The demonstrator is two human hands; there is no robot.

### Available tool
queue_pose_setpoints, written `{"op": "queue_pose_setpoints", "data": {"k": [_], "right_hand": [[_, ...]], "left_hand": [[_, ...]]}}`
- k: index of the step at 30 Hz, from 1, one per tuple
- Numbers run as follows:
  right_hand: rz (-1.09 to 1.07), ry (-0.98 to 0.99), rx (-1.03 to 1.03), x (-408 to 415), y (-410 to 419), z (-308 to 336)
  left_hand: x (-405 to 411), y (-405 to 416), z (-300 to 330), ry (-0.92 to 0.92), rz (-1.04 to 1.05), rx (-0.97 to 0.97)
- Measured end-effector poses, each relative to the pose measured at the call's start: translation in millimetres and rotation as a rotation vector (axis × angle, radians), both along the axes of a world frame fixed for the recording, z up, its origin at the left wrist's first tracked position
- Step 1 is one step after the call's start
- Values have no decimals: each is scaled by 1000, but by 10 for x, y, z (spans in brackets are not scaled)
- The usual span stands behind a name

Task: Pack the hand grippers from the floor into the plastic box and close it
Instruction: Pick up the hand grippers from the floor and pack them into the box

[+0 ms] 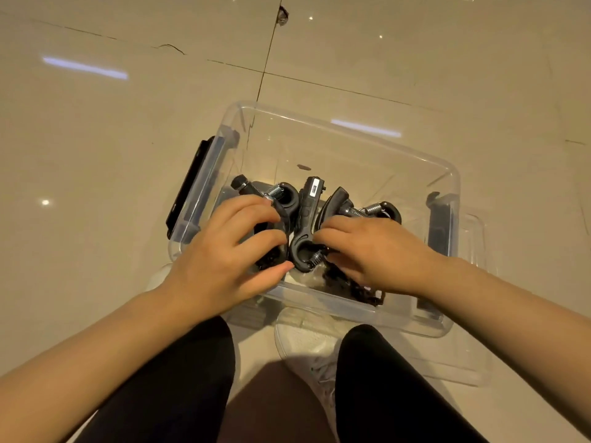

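A clear plastic box [345,129] stands open on the floor with black latches on its left and right sides. Inside its near half lie black hand grippers with metal springs: one at the left [281,195], one in the middle [308,215], one at the right [380,209]. My left hand [230,251] reaches into the box, fingers curled over the left hand gripper. My right hand [371,251] curls its fingers round the handle of the right hand gripper, touching the middle one. Parts of the grippers are hidden under both hands.
The clear lid [460,356] lies flat on the floor under the box, sticking out at the right. My white shoes [307,343] and black-trousered legs are just in front of the box. Glossy beige floor tiles [128,129] surround it.
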State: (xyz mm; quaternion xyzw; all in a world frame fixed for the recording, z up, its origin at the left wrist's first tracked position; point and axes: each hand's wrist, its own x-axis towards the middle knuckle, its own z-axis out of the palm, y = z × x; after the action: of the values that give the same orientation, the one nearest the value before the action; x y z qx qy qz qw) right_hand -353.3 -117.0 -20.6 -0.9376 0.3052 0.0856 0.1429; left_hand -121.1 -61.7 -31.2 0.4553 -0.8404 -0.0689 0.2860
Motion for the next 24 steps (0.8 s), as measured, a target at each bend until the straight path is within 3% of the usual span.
{"op": "queue_pose_setpoints", "data": {"k": [5,11,24], "right_hand": [[-74,266,101,-250,-112,-187],[9,232,70,-343,-65,-173],[-68,183,154,-334,9,-159]], "left_hand": [[-11,-3,-11,-7,12,8],[-26,-1,-1,-30,20,17],[-23,25,-5,19,59,94]]}}
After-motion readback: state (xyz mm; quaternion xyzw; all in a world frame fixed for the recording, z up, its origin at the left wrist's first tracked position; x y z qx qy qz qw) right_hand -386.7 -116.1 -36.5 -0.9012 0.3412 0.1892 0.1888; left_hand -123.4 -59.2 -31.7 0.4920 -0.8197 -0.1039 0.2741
